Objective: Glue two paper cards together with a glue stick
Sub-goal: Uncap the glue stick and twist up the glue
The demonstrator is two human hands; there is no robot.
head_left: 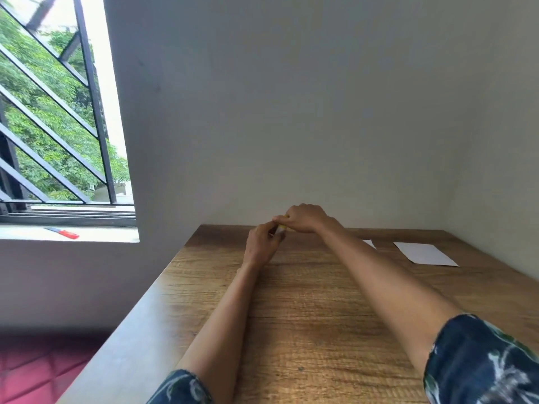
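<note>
Both my hands meet near the far edge of the wooden table point(306, 301). My right hand point(306, 218) and my left hand point(262, 243) are closed around a small yellow and white glue stick point(281, 227), mostly hidden by my fingers. A white paper card point(425, 253) lies flat at the far right of the table. A corner of a second white card point(369, 243) peeks out from behind my right forearm. Neither hand touches the cards.
A grey wall stands right behind the table's far edge and along its right side. At the left, a barred window has a sill with a red and blue tool point(62, 232) on it. A red cushioned surface point(38, 371) lies below the table's left edge.
</note>
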